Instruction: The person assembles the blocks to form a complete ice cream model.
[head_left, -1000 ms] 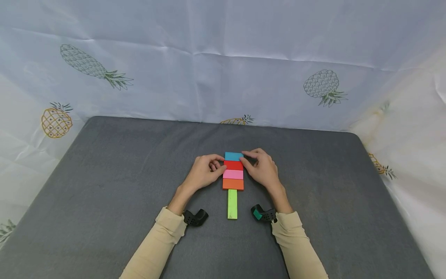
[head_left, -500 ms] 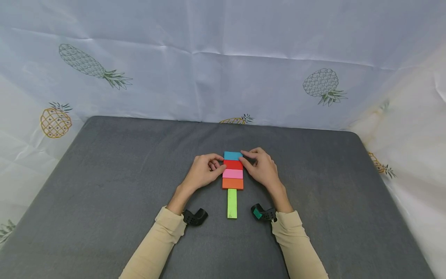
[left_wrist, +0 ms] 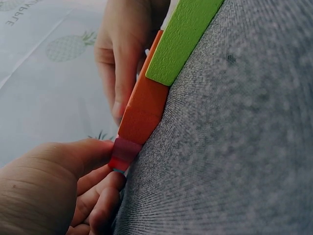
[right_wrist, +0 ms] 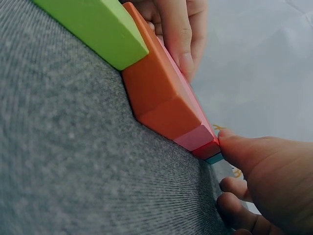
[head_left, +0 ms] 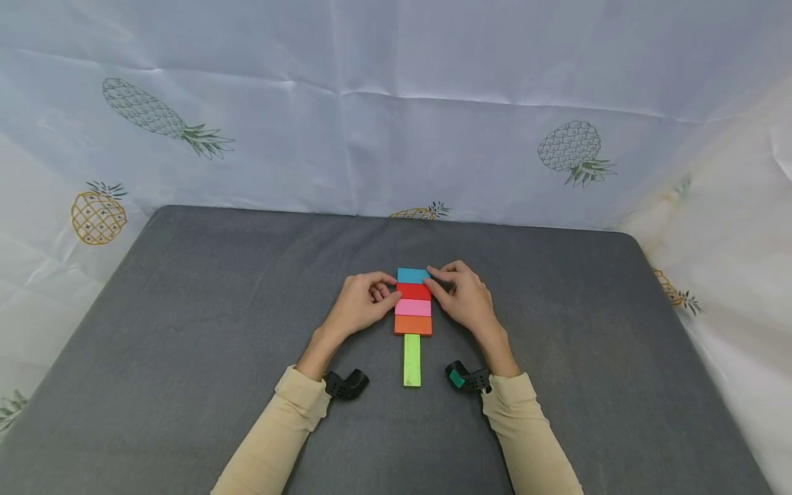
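Observation:
Several coloured wooden blocks lie flat in a column at the middle of the table. A blue block [head_left: 412, 276] is farthest, followed by a red block [head_left: 413, 291], a pink block [head_left: 413, 307] and an orange block [head_left: 412, 324], side by side. A lime green block [head_left: 412, 360] extends lengthwise from the orange one towards the person. At the left ends of the red and blue blocks are the thumb and index fingertips of my left hand [head_left: 365, 301]. My right hand [head_left: 464, 295] touches the right end of the blue block with thumb and index finger, the thumb near its seam with the red.
A dark grey cloth covers the table [head_left: 216, 330]. Behind it hangs a pale curtain [head_left: 371, 137] printed with pineapples. Black wrist mounts [head_left: 347, 386] sit inside both wrists, near the green block.
Both hands keep their place at the block ends. The whole scene shifts very slightly up and left in the head view; the column keeps its arrangement.

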{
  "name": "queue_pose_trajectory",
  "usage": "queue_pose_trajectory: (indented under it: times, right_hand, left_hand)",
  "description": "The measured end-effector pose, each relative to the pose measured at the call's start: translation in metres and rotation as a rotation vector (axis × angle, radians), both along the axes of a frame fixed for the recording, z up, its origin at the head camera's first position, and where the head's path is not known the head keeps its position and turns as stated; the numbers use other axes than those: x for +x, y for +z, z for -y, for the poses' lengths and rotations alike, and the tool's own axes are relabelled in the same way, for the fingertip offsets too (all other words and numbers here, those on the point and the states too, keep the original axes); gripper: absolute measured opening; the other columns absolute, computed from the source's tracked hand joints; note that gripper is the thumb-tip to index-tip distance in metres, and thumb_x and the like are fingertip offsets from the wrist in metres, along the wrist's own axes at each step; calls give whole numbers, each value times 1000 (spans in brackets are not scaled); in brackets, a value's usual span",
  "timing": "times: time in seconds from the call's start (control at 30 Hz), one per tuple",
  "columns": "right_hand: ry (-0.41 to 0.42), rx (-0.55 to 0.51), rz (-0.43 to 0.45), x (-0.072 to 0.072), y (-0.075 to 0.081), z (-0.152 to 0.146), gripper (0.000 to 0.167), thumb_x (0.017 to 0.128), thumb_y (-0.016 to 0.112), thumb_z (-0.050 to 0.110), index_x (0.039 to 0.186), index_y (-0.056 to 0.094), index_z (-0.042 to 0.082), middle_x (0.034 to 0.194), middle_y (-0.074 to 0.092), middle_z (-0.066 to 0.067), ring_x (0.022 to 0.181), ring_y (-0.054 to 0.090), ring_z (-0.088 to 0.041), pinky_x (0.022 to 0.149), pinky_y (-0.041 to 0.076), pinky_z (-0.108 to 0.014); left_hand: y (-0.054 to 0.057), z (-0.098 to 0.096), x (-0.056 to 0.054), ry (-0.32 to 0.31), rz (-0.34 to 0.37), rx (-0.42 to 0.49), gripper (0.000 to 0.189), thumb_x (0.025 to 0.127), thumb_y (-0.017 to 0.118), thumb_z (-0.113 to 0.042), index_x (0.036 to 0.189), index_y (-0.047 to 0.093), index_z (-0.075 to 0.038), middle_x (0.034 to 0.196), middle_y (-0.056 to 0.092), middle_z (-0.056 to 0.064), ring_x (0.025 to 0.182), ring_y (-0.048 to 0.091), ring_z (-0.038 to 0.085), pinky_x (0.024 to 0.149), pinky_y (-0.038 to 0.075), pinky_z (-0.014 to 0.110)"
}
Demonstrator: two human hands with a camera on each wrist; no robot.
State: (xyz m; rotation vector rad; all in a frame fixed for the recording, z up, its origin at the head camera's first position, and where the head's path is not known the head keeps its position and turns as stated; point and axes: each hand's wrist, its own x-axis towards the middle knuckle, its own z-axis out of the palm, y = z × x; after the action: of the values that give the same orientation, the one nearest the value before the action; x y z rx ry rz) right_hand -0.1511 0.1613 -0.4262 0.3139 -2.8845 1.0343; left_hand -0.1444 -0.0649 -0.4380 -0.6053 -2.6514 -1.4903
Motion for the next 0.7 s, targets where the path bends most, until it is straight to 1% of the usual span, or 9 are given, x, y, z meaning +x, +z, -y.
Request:
queue_pose_trajectory:
  times: [0.43,0.7]
  right_hand:
    - [-5,19,-16,1,-2,0,39,96,73,29,130,72,10,116,66,-16,60,55,-13,55,44,-26]
    - [2,17,-21,0,-4,1,39,97,71,30,131,71,12,116,66,-14,60,55,-13,55,45,-26]
  left_hand:
    - [1,-1,0,-8,-3,-9,21,92,74,-11,107,74,4,78,71,9,64,59,9,65,50,21]
    - [0,2,-1,-13,-7,-20,23,92,74,-12,108,74,3,79,71,9,65,60,9,66,52,22]
